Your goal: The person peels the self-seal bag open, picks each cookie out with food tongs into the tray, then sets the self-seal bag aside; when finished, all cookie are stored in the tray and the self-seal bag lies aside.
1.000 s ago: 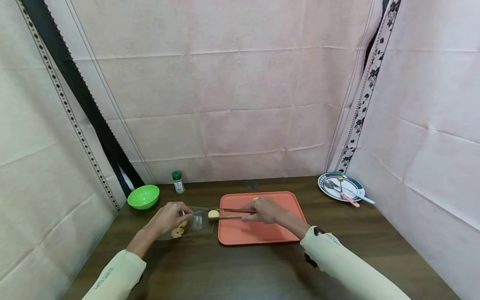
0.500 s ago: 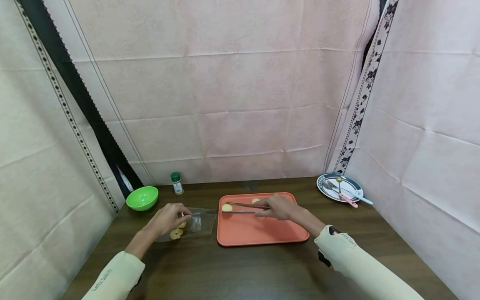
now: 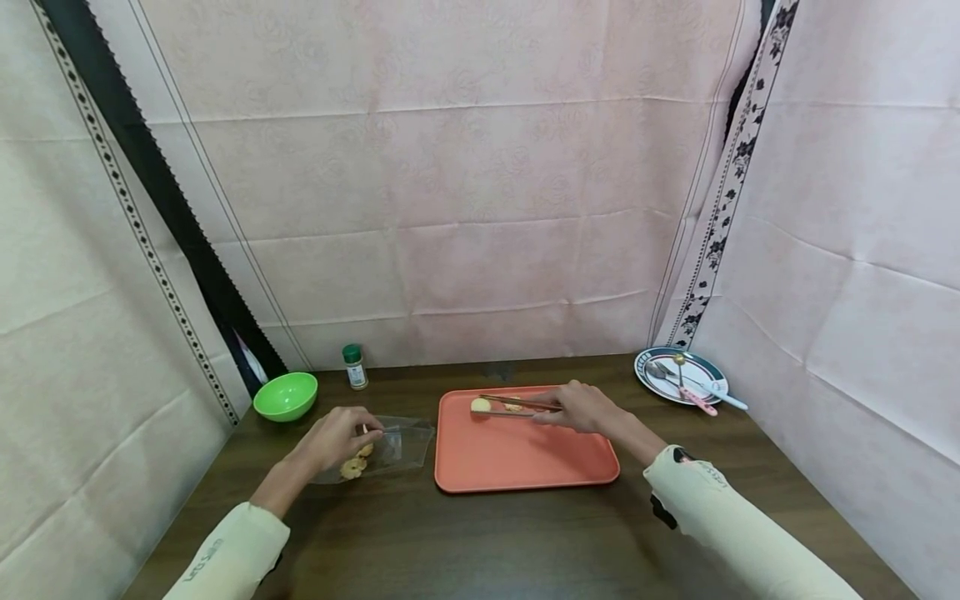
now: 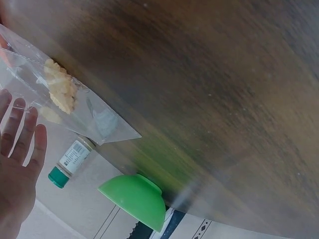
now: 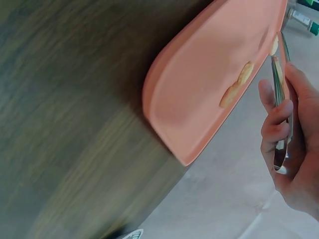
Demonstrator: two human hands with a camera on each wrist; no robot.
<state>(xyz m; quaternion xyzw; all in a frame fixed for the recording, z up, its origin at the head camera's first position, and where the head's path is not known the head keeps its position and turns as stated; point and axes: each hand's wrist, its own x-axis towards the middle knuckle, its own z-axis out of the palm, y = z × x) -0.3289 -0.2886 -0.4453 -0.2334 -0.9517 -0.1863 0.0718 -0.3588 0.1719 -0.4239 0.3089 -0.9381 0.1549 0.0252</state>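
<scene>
The right hand (image 3: pixel 581 407) has its grip closed around slim metal tongs (image 3: pixel 517 407), whose two thin arms pinch a small pale round biscuit (image 3: pixel 480 405) at their tip. The biscuit hangs over the far left part of a smooth salmon-pink plastic tray (image 3: pixel 525 454) with rounded corners and a low raised rim. More biscuits (image 5: pixel 238 85), tan and ridged, lie on the tray's far side, just beside the tongs.

The left hand (image 3: pixel 337 433) rests on a clear, crinkled plastic bag (image 3: pixel 397 443) that lies flat on the dark wood-grain worktop (image 3: pixel 480 533), just left of the tray. From the head view the fingertips seem to pinch the bag's open edge, while the left wrist view shows the fingers nearly straight, so the hold cannot be told for certain. Inside the bag sit a few knobbly golden biscuits (image 4: pixel 61 89).

Behind the bag stand a glossy green bowl (image 3: pixel 286 394) and a small spice jar (image 3: pixel 356 366) with a green cap. At the far right corner a round plate (image 3: pixel 660 367) with a dark patterned rim carries spoons (image 3: pixel 701 387). Creased pink cloth (image 3: pixel 480 208) hangs all round.
</scene>
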